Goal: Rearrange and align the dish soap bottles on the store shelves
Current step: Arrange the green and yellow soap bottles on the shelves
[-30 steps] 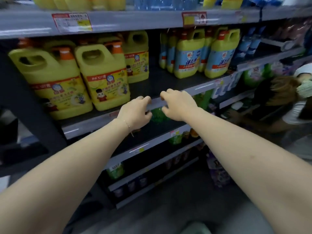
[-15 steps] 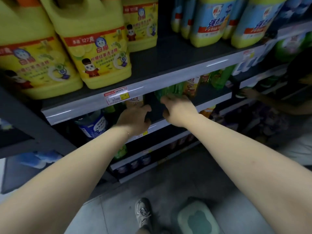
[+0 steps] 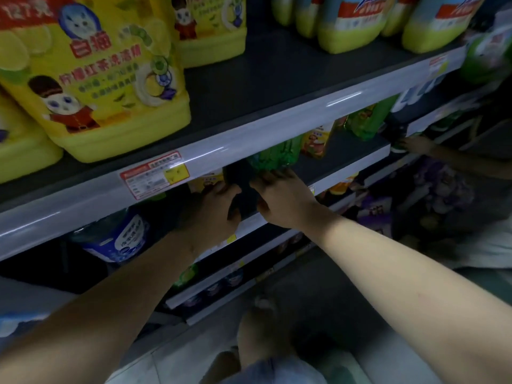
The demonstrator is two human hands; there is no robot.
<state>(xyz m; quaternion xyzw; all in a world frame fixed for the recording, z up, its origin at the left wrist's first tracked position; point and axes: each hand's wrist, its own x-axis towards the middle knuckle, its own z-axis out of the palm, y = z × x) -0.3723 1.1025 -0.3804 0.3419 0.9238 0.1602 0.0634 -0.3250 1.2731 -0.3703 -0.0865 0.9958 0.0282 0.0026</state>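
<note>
Dim shelf (image 3: pixel 277 126) | right hand (image 3: pixel 282 200) fingers on green bottle (image 3: pixel 277 155), grip unclear | left hand (image 3: pixel 213 212) fingers hidden

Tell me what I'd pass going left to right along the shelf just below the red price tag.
Blue-labelled bottle → left hand → right hand → orange-labelled bottle → farther green bottle.

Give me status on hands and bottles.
Right hand at green bottle, left hand by yellow bottle; grips unclear. Upper shelf edge overhangs both bottles.
</note>
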